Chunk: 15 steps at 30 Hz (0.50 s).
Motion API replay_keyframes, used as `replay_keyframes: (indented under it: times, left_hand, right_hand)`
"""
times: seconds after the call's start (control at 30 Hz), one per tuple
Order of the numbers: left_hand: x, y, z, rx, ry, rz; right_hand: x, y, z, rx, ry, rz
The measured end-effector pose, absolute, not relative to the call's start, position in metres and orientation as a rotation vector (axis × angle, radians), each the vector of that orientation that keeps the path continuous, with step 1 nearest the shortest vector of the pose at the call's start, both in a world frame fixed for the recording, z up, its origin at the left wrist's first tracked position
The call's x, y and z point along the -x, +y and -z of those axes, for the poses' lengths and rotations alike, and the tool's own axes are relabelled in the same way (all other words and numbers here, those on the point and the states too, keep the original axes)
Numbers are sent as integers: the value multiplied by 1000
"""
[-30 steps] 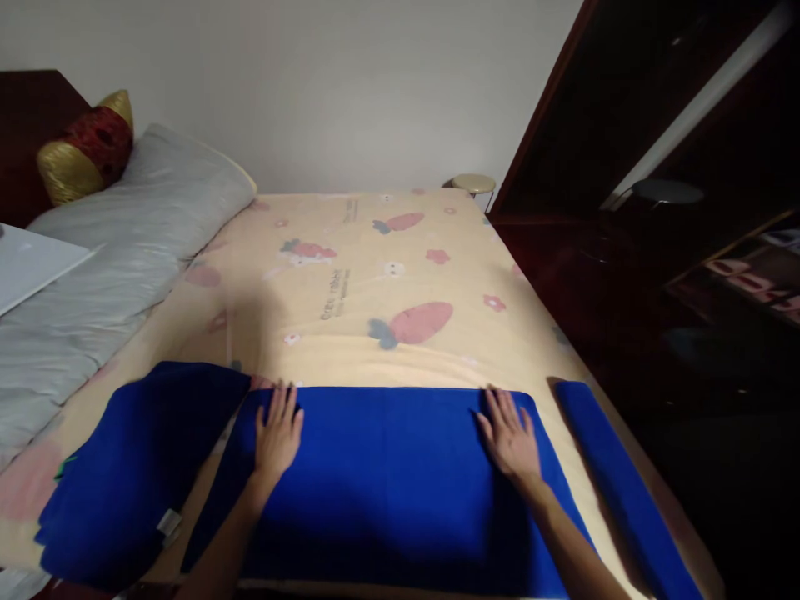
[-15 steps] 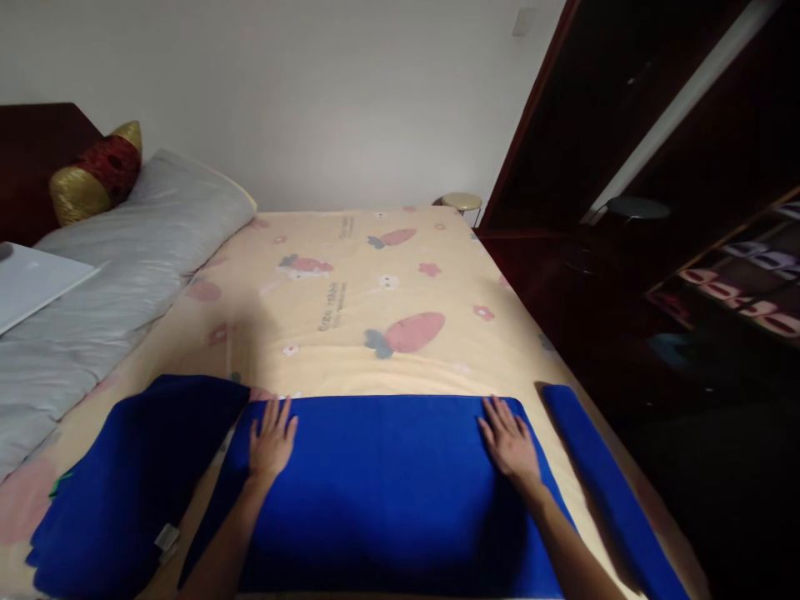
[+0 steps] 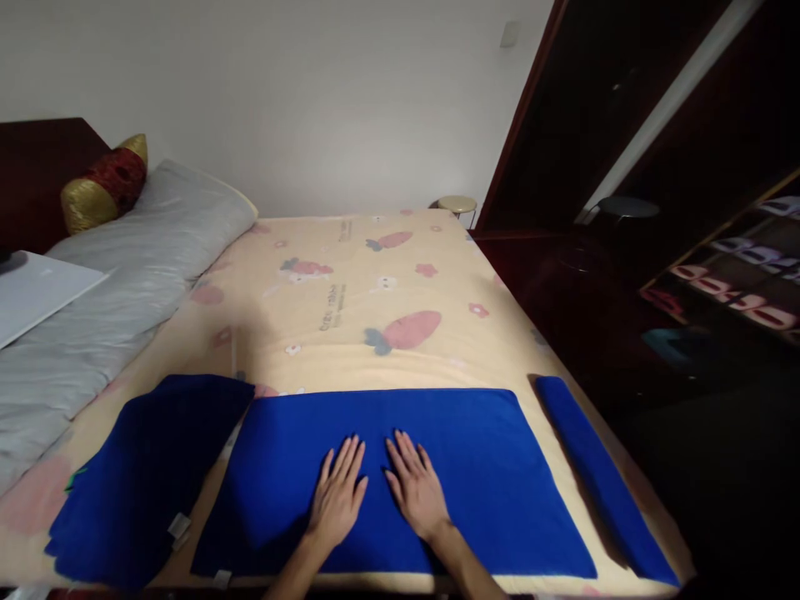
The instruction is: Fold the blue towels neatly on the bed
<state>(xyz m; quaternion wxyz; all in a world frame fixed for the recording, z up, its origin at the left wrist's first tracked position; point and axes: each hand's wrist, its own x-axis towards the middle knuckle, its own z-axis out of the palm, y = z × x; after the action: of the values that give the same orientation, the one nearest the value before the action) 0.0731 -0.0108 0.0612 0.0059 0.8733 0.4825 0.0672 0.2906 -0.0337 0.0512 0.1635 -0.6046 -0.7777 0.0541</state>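
A blue cloth [image 3: 487,475] lies spread flat on the bed [image 3: 300,317], its near edge close to the bed's front edge. Both palms are down on its middle: my left hand [image 3: 338,492] just left of centre, my right hand [image 3: 417,487] just right of it, with a narrow gap between them. Fingers of both hands are stretched out and hold nothing. To the left lies a darker-looking pile of blue cloths [image 3: 150,475] with a white tag at its lower right. A long, narrow folded blue cloth [image 3: 603,479] rests along the bed's right side.
A grey quilt [image 3: 156,233] runs along the left, bearing a white flat object [image 3: 43,292] and a red and gold cushion [image 3: 109,185]. Stools [image 3: 457,203] stand beyond the bed. On the right is a rack of slippers [image 3: 718,287].
My hands have moved inward and nearer from the cloth's far left and right corners to its middle. The camera view has shifted slightly, and the cloth's near edge now shows.
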Motion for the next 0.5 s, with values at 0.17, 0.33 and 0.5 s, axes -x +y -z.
replay_keyframes:
  times: [0.17, 0.33, 0.5]
  left_hand:
    - [95, -34, -36, -2555, 2006, -254]
    - [171, -48, -40, -2445, 2059, -212]
    - [101, -40, -76, -2443, 1989, -175]
  right_hand:
    - [-442, -94, -35, 1982, -2058, -128]
    - [-519, -137, -30, 2035, -1908, -121]
    - [-460, -124, -48, 1982, -1932, -52]
